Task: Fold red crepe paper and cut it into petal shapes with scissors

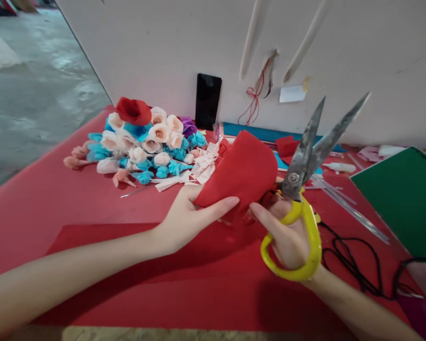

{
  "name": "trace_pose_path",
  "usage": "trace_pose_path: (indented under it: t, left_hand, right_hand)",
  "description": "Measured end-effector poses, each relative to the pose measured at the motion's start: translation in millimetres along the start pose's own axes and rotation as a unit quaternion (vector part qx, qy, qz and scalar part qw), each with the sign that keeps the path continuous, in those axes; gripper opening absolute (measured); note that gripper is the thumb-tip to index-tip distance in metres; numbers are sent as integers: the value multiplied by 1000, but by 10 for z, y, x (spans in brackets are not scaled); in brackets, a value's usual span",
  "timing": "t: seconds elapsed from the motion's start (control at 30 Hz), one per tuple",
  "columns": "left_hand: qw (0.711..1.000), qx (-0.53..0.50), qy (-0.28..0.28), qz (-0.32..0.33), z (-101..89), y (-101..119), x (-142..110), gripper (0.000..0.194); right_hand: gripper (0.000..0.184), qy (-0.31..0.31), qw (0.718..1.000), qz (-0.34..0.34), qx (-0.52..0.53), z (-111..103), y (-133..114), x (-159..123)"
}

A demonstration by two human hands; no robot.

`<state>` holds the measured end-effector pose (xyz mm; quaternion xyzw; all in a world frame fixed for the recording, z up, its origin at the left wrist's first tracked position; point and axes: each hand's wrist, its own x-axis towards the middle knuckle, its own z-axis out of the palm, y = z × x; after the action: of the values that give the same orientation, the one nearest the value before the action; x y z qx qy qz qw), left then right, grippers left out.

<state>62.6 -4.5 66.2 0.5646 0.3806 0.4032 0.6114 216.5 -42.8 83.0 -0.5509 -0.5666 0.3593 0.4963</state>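
Pinched under the thumb of my left hand is a piece of red crepe paper with a rounded upper edge, held up above the table. My right hand is closed around yellow-handled scissors, whose metal blades stand apart and point up and away to the right. The right thumb and fingertips also come close to the paper's lower right corner; whether they grip it is hard to tell. Beneath both hands lies a long flat sheet of red paper.
Several paper flowers in white, blue, red and purple lie heaped at the back left, beside white paper strips. A black phone leans against the wall. To the right are clear plastic sticks, a black cord and a green board.
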Motion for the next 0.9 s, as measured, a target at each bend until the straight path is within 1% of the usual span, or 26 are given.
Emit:
trace_pose_path:
  t: [0.07,0.13,0.17,0.23,0.3,0.33,0.37,0.43,0.5,0.57,0.63,0.7,0.73,0.8,0.83,0.9]
  left_hand:
    - [1000,19,-3,5,8,-4,-14,22]
    - [999,36,-7,-1,3,-14,-15,23]
    - [999,41,-19,-4,-9,-18,-10,25]
    - [997,28,-70,-5,-48,-16,11,31]
    - [991,9,-130,0,-98,10,42,38]
    - [989,13,-149,1,-120,33,57,41]
    - [987,30,-157,1,-137,62,69,43]
    - [983,96,-155,-5,-152,128,82,41]
    - [977,157,-147,-9,-144,191,78,38]
    - [972,194,-135,0,-132,239,67,36]
    - [972,207,-107,31,-132,270,57,37]
    - [972,212,-52,82,-154,294,56,35]
    - [970,217,-18,111,-171,305,59,34]
    - [957,234,45,165,-208,328,69,32]
    - [950,243,67,186,-226,339,75,32]
    - [940,250,92,211,-249,359,86,31]
  right_hand:
    - [3,29,999,-11,15,-13,3,2]
    - [8,49,998,-17,26,-40,-7,-1]
    - [10,53,998,-17,28,-59,-17,-3]
    - [14,58,998,-12,30,-102,-42,-8]
    - [20,51,998,3,34,-137,-61,-14]
    - [24,42,998,13,38,-147,-65,-19]
    - [27,29,998,21,42,-151,-65,-24]
    - [32,0,998,27,52,-140,-52,-38]
    - [33,-19,998,16,61,-116,-29,-50]
    - [31,-17,998,3,66,-97,-3,-53]
    - [21,-6,998,-11,65,-98,26,-48]
    - [10,-15,999,-19,47,-120,63,-41]
    - [10,-28,999,-17,28,-135,83,-40]
    - [14,-62,998,-1,-19,-161,119,-47]
    - [16,-81,996,8,-41,-169,131,-55]
    - [18,-116,991,15,-69,-174,135,-75]
